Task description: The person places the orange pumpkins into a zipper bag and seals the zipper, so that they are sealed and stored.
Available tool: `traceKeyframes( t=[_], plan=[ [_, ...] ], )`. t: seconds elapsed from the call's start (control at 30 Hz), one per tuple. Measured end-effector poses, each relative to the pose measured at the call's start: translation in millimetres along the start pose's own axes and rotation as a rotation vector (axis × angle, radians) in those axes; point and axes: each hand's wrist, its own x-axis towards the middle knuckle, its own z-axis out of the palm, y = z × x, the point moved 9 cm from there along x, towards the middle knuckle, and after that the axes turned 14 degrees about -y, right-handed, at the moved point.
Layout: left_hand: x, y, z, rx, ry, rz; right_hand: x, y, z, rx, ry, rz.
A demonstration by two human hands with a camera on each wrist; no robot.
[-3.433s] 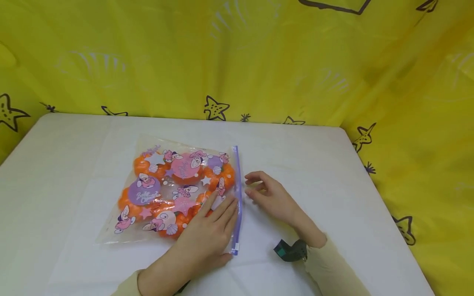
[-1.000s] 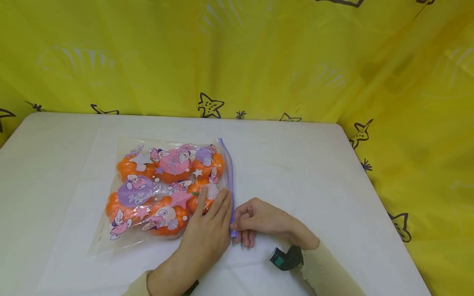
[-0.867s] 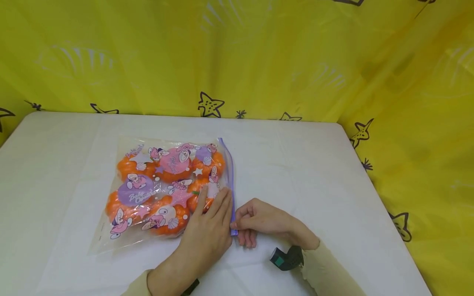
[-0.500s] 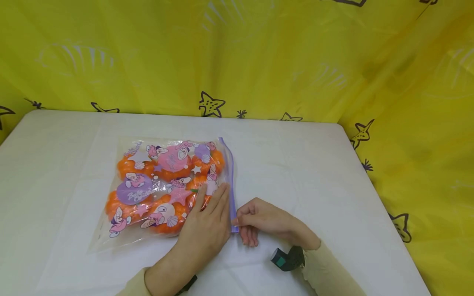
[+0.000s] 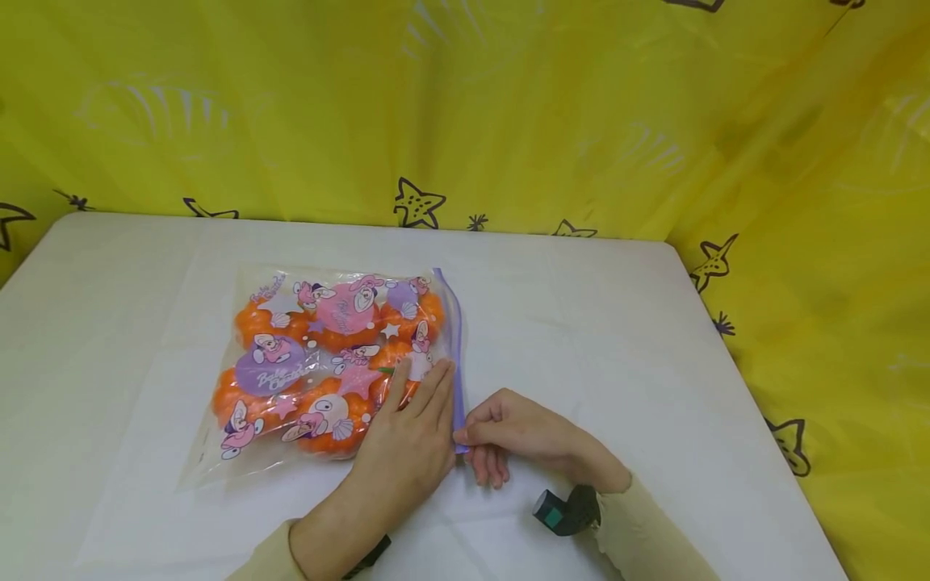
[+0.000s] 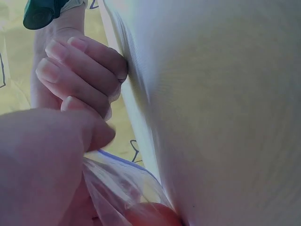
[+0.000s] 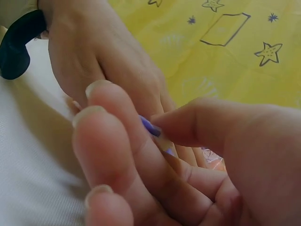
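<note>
A clear zip bag with pink and purple cartoon prints lies flat on the white table. Several orange, ribbed, pumpkin-like things fill it, one showing a green stem. My left hand presses on the bag's right part, fingers straight. Along the right edge runs a purple zip strip, bowed outward. My right hand pinches its near end between thumb and index finger; in the right wrist view a bit of purple strip shows there. The left wrist view has clear bag film below my left thumb.
The white table extends to both sides of the bag. A yellow curtain with starfish and shell drawings hangs behind and to the right. A dark wrist camera sits on my right wrist, close over the table.
Over three seconds ago my right hand was apart from the strip; since then it has come nearer me and pinched the near end. Over the last second both hands stay nearly in place.
</note>
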Motion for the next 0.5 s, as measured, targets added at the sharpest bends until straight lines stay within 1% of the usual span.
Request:
traceKeyframes(
  t=[0.1, 0.33, 0.5],
  plan=[
    [0.2, 0.0, -1.6, 0.006, 0.018, -0.002, -0.2, 0.3, -1.6, 0.002, 0.024, 0.001],
    [-0.5, 0.0, -5.7, 0.013, 0.060, -0.008, 0.4, -3.7, -3.8, 0.024, 0.077, -0.048],
    [-1.5, 0.6, -8.0, 0.002, 0.093, -0.005, 1.3, -1.8, -7.9, 0.032, 0.143, -0.028]
  ],
)
